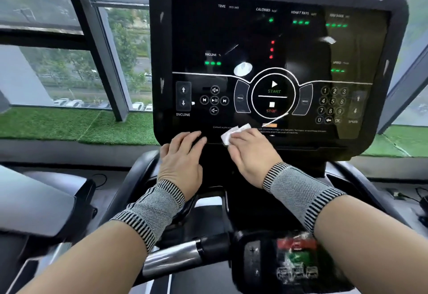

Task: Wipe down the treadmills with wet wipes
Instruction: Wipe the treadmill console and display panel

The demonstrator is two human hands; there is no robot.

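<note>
A black treadmill console (pixel 278 39) fills the upper middle, with lit green and red readouts, a round START/STOP pad and number keys. My right hand (pixel 251 155) presses a folded white wet wipe (pixel 234 134) flat against the console's lower edge, just below the STOP pad. My left hand (pixel 181 157) rests on the same lower edge, to the left of the wipe, fingers extended and holding nothing. Both wrists wear striped grey knit bands.
A chrome and black handlebar (pixel 180 256) crosses below my arms. A blurred red and green control panel (pixel 296 256) sits at the lower right. Another treadmill (pixel 46 198) stands at the left. Windows and a strip of green artificial turf (pixel 69 124) lie behind.
</note>
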